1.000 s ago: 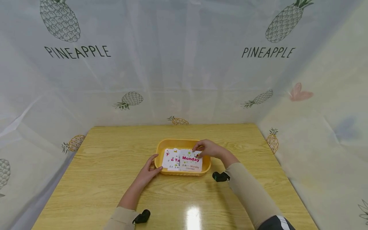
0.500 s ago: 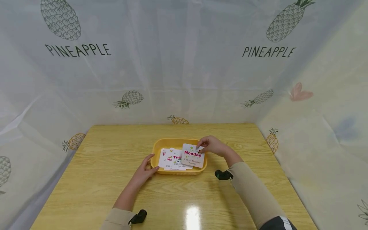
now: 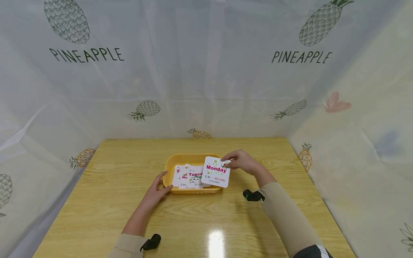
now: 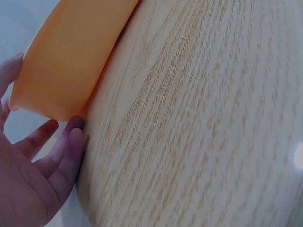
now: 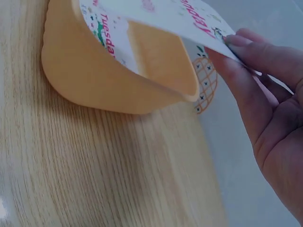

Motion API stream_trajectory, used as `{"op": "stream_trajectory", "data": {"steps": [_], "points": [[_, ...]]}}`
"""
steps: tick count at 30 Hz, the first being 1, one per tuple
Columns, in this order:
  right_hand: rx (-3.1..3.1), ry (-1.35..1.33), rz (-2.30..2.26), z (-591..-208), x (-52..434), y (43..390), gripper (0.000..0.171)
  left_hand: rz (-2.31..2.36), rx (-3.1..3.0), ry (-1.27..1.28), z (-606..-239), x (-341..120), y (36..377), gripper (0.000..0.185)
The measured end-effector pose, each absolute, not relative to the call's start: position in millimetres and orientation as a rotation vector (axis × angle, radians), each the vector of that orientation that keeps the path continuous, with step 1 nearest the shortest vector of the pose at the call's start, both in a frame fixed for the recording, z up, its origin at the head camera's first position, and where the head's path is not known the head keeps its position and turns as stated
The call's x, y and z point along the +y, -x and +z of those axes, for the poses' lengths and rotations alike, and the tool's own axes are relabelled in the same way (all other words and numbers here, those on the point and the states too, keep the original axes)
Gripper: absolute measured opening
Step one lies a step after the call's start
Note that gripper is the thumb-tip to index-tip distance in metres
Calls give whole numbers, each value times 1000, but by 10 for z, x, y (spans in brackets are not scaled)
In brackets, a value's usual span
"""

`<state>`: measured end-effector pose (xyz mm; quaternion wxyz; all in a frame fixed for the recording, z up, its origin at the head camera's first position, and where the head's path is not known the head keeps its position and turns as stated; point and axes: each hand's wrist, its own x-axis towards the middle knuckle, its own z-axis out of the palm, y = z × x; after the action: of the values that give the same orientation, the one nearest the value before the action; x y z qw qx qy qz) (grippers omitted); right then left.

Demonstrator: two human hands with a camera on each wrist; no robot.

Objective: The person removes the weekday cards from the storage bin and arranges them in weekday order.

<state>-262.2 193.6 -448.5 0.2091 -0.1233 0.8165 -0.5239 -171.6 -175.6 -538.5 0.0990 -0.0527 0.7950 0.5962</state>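
A yellow tray [image 3: 174,160] sits mid-table and holds several white word cards; the top one reads "Tuesday" [image 3: 194,178]. My right hand [image 3: 240,161] pinches the "Monday" card [image 3: 215,172] by its right edge, lifted and tilted above the tray's right end. The right wrist view shows the same card [image 5: 165,12] between thumb and fingers [image 5: 246,52] over the tray [image 5: 94,80]. My left hand [image 3: 156,188] rests with straight fingers against the tray's left front corner. In the left wrist view those fingers [image 4: 57,151] touch the tray wall [image 4: 66,56].
The tray stands on a glossy wooden table [image 3: 200,222] with a light glare near the front. White pineapple-print curtains [image 3: 206,71] close in the back and both sides. Black wrist cameras [image 3: 253,195] sit on both forearms.
My right hand has lifted the Monday card up and to the right off the pile, uncovering the Tuesday card. The tray and my left hand have shifted left.
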Motion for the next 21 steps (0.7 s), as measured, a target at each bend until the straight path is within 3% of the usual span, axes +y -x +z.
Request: {"op": "stream_trajectory", "data": {"steps": [21], "points": [[2244, 274, -1629, -4609, 2159, 2553, 34, 1924, 2205, 210, -5453, -1850, 1715, 71]]}}
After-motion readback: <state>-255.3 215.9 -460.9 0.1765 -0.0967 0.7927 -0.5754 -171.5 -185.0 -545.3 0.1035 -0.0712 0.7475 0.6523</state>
